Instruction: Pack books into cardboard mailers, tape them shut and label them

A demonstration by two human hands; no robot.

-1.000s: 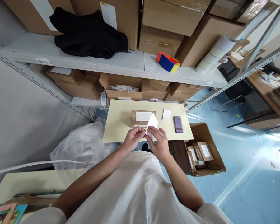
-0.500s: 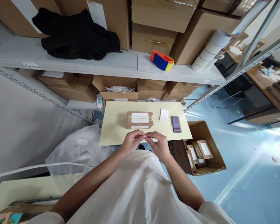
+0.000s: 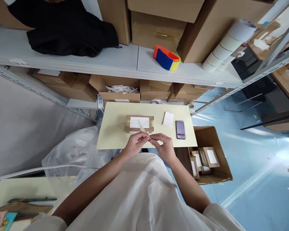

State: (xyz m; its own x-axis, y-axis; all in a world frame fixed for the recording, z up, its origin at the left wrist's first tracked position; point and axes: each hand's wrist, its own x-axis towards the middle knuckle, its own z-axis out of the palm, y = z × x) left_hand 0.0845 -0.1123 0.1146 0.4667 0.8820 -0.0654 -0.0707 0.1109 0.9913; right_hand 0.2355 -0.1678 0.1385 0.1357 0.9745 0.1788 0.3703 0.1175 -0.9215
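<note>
My left hand (image 3: 135, 144) and my right hand (image 3: 164, 146) meet at the table's near edge, fingertips pinched together. Between them is a thin pale strip (image 3: 142, 128), like paper or tape, its free end slanting up and left. Which hand bears more of it is hard to see. Just beyond lies a taped cardboard box (image 3: 128, 126) with a white label (image 3: 136, 121) on top, partly behind the strip. To the right on the table (image 3: 115, 141) are a small white paper (image 3: 168, 118) and a phone (image 3: 180, 130) with a lit screen.
An open carton (image 3: 225, 170) with several small labelled boxes stands right of the table. Shelves (image 3: 125, 69) behind hold cartons, a black garment (image 3: 72, 30), a coloured band (image 3: 167, 58) and label rolls (image 3: 227, 45). A clear plastic bag (image 3: 72, 150) sits at left.
The strip's free end now shows wider and leans farther left over the box. My hands stay pinched together in nearly the same place. The camera view has shifted slightly.
</note>
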